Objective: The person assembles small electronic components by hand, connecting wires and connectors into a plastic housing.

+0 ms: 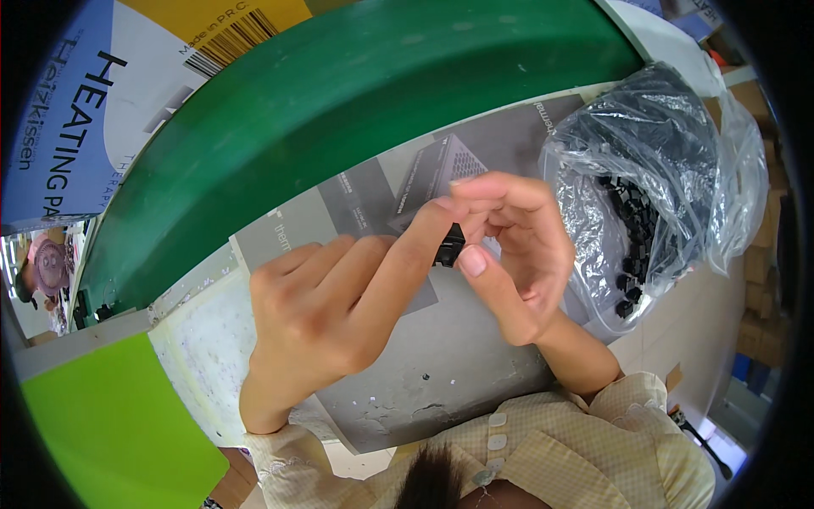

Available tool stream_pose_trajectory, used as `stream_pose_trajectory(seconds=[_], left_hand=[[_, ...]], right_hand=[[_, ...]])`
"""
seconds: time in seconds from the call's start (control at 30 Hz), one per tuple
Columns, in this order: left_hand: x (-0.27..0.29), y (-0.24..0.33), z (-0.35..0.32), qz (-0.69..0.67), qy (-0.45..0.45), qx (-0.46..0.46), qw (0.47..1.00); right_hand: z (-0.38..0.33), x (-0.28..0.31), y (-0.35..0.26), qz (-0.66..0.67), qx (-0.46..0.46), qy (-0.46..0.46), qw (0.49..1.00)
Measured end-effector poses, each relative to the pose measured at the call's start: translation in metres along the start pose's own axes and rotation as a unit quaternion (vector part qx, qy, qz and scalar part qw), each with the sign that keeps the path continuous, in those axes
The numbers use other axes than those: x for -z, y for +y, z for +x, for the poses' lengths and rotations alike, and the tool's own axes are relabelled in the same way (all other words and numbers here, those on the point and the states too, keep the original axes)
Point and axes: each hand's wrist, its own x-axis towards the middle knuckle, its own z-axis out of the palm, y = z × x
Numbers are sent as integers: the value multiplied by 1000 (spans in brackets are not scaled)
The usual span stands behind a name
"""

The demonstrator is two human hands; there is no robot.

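A small black plastic part (450, 246) is between my two hands, over the middle of the worktop. My left hand (326, 301) is closed on it, with the index finger along its upper left side and the other fingers curled in. The left thumb is hidden behind the hand. On the opposite side, my right hand (526, 254) is curved round the part, its thumb tip against the right edge and its fingers bent behind. The right index fingertip meets the left index finger. Below lies a grey printed cardboard sheet (373, 416).
At the right stands a clear plastic bag (670, 127) in a translucent tub, with several black parts (636, 229) inside. A green conveyor belt (339, 110) curves across the back. Printed cartons (136, 85) stand at the far left; a bright green panel (119, 424) is nearer.
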Motion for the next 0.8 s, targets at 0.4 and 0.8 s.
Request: stream_pose_trajectory(seconds=[0.4,0.8], left_hand=[[1,3,0,74,-39,-39,996],[-2,-4,-2,-89,-36,8,995]], right_hand=[[-3,-5,3,-91,-12,8,996],[0,-4,-3,-72,-77,-2,994]])
